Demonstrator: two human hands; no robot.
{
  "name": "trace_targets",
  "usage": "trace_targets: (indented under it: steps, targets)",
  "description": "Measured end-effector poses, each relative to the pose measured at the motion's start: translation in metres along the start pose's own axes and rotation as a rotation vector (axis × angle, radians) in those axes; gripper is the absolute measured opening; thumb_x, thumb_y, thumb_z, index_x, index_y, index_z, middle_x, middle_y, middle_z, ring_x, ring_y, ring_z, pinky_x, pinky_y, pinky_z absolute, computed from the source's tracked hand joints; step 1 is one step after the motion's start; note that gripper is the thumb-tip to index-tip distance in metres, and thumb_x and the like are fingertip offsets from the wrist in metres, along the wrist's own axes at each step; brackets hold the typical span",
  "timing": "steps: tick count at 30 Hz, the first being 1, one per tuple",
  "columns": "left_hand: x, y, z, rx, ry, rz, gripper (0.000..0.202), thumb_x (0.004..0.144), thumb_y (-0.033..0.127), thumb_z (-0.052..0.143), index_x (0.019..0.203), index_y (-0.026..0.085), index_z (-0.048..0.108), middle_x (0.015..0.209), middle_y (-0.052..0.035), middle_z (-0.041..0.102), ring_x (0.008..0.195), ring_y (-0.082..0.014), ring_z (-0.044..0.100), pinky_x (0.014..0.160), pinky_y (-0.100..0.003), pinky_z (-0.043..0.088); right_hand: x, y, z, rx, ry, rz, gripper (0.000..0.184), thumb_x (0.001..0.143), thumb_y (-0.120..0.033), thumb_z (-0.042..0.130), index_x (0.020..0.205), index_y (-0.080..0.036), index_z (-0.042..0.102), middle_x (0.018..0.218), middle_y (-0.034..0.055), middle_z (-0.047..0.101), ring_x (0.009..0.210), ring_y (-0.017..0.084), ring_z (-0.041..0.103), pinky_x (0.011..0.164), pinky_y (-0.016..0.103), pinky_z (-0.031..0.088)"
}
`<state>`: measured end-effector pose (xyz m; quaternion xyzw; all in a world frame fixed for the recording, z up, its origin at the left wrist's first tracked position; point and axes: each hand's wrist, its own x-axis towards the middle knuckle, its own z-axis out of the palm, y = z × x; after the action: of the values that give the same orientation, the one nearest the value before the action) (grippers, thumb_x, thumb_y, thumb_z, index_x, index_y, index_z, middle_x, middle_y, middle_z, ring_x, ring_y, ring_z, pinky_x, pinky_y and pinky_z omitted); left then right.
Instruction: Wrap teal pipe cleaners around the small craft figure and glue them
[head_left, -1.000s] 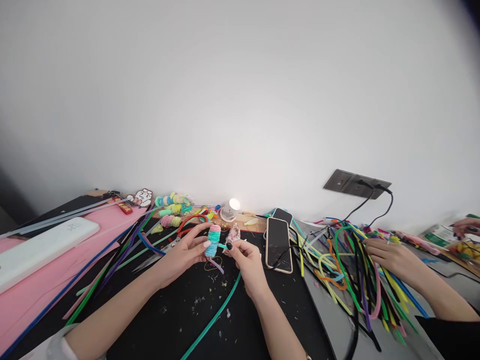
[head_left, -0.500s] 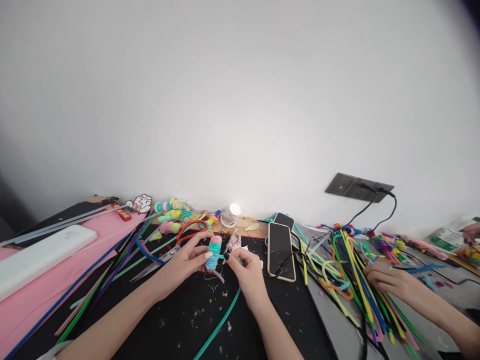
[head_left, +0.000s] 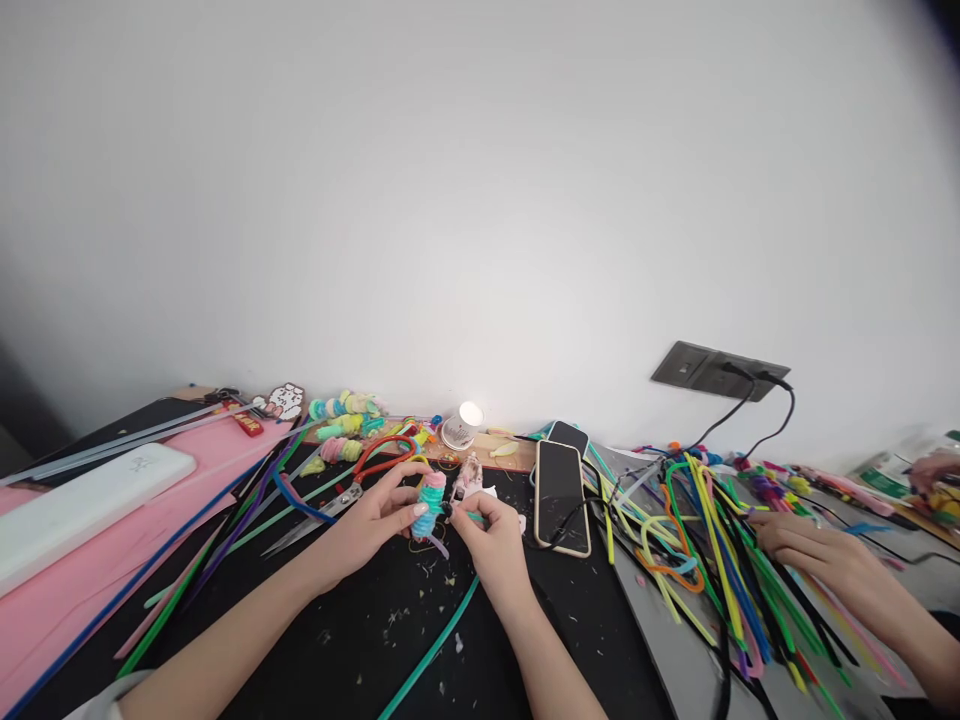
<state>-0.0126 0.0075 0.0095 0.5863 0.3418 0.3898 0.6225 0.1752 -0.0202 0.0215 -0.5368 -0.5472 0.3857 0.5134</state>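
While the left hand [head_left: 366, 522] grasps the fuzzy roll [head_left: 430, 498] near the worktop's [head_left: 337, 640] back edge, the right hand [head_left: 492, 535] pinches a green strip [head_left: 441, 508]. The roll looks light and squashable, best held gently mid-length.

wound coil [head_left: 430, 506]: fuzzy; scissor blades [head_left: 298, 535]: smooth metal; phone screen [head_left: 560, 485]: glossy

A head-worn camera looks forward and down, close to the left hand [head_left: 373, 518] at seven o'clock and right hand [head_left: 491, 545] at six, wall [head_left: 480, 200] at twelve.
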Motion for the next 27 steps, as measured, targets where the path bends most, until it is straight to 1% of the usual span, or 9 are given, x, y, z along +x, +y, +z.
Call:
trace_targets:
  steps: [4,8,17,22,27]
  targets:
    - [0.0014,-0.0025,0.0001,-0.031,-0.006,0.002,0.046,0.092,0.045,0.069,0.131,0.027,0.053,0.098,-0.0029,0.071,0.083,-0.0203,0.065,0.077,-0.034,0.047,-0.0004,-0.0011,-0.0004,-0.009,0.002,0.011,0.029,0.069,-0.046,0.065,0.057,-0.022,0.056,0.053,-0.0055,0.038,0.053,0.012,0.028,0.053,0.027,0.026]
    - [0.0014,-0.0039,0.0000,-0.048,-0.012,-0.008,0.047,0.092,0.045,0.070,0.131,0.026,0.051,0.102,-0.0043,0.072,0.086,-0.0199,0.065,0.079,-0.034,0.048,-0.0010,-0.0012,-0.0003,-0.032,0.021,-0.006,0.030,0.070,-0.046,0.065,0.056,-0.022,0.056,0.054,-0.0048,0.039,0.055,0.012,0.030,0.055,0.027,0.028]
    - [0.0014,-0.0005,0.0008,-0.013,-0.015,-0.017,0.048,0.091,0.044,0.069,0.130,0.024,0.048,0.097,-0.0022,0.069,0.083,-0.0183,0.061,0.078,-0.033,0.046,-0.0021,-0.0023,0.0015,-0.057,0.021,-0.006,0.032,0.069,-0.049,0.061,0.055,-0.022,0.051,0.052,-0.0069,0.033,0.054,0.012,0.027,0.054,0.026,0.026]
    - [0.0032,-0.0035,0.0013,-0.017,-0.019,0.004,0.049,0.091,0.044,0.070,0.130,0.023,0.049,0.094,-0.0017,0.069,0.082,-0.0179,0.060,0.076,-0.032,0.045,-0.0017,-0.0016,0.0010,-0.054,0.013,0.003,0.032,0.069,-0.049,0.061,0.055,-0.023,0.051,0.053,-0.0066,0.034,0.053,0.011,0.028,0.052,0.026,0.026]
    - [0.0027,-0.0037,0.0008,-0.028,-0.036,0.011,0.045,0.091,0.042,0.070,0.128,0.024,0.051,0.095,-0.0010,0.069,0.084,-0.0180,0.061,0.080,-0.032,0.046,-0.0027,-0.0027,0.0003,-0.061,0.014,-0.003,0.032,0.070,-0.049,0.061,0.055,-0.023,0.051,0.053,-0.0057,0.037,0.053,0.012,0.030,0.052,0.026,0.028]
